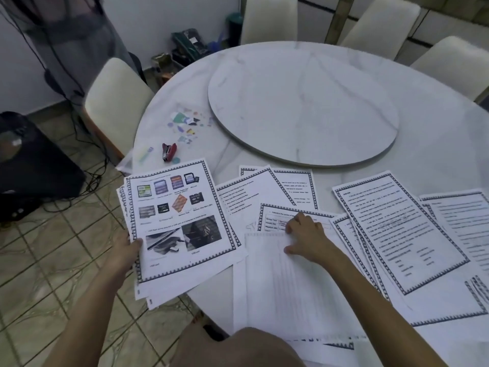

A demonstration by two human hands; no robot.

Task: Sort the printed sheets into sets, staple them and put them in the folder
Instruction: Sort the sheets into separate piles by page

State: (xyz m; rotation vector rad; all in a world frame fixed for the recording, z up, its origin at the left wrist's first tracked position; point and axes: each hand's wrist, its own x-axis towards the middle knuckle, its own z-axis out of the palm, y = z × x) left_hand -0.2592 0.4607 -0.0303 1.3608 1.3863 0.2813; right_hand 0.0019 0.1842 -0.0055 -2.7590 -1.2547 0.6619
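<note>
The printed sheets (397,234) are seen to be thin white paper, matt, with black ink borders; colour printing is carried on the topmost sheet (180,221) of the left stack. The round table (436,144) is topped with a white, grey-veined marble-look slab, smooth and softly sheened, and the turntable (304,102) on it is finished alike. The stapler (168,152) is cased in glossy red plastic, with a grey, metal-looking part along it. A clear plastic sleeve (129,161) is glimpsed at the table's edge. The chairs (116,102) are covered in smooth cream upholstery, one being edged in brown wood. The floor (53,260) is laid with glazed beige tiles.
</note>
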